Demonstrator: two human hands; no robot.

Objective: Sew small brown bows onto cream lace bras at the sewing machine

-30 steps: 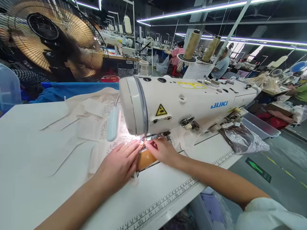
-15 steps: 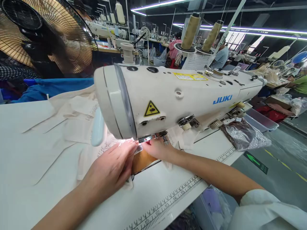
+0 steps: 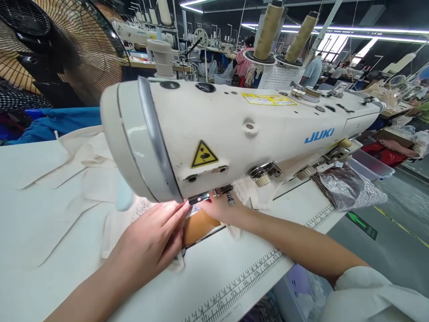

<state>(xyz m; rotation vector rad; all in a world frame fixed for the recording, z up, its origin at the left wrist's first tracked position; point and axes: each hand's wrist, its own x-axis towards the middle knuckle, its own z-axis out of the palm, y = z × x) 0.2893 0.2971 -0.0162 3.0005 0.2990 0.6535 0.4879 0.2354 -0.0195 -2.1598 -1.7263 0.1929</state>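
Observation:
A white JUKI sewing machine (image 3: 231,129) stretches across the view, its head over the work area. My left hand (image 3: 150,237) lies left of the needle area, fingers pressed together on pale pink lace-trimmed fabric (image 3: 115,228), thumb tucked low. Its fingertips reach the lit spot beneath the machine head. My right hand (image 3: 226,209) comes in from the right under the machine arm; its thumb side shows, but most fingers are hidden. An orange-brown plate (image 3: 199,227) shows between the hands. More pale fabric (image 3: 258,192) lies behind my right wrist.
Cut pale pieces (image 3: 72,214) spread over the white table (image 3: 20,223) at left. A ruler strip (image 3: 248,279) runs along the front edge. A plastic-wrapped bundle (image 3: 348,185) lies at right. A fan (image 3: 67,49) stands back left; thread cones (image 3: 268,31) rise behind the machine.
The view has shifted closer, so the machine head looks larger and further left. Both hands keep nearly the same place at the needle area.

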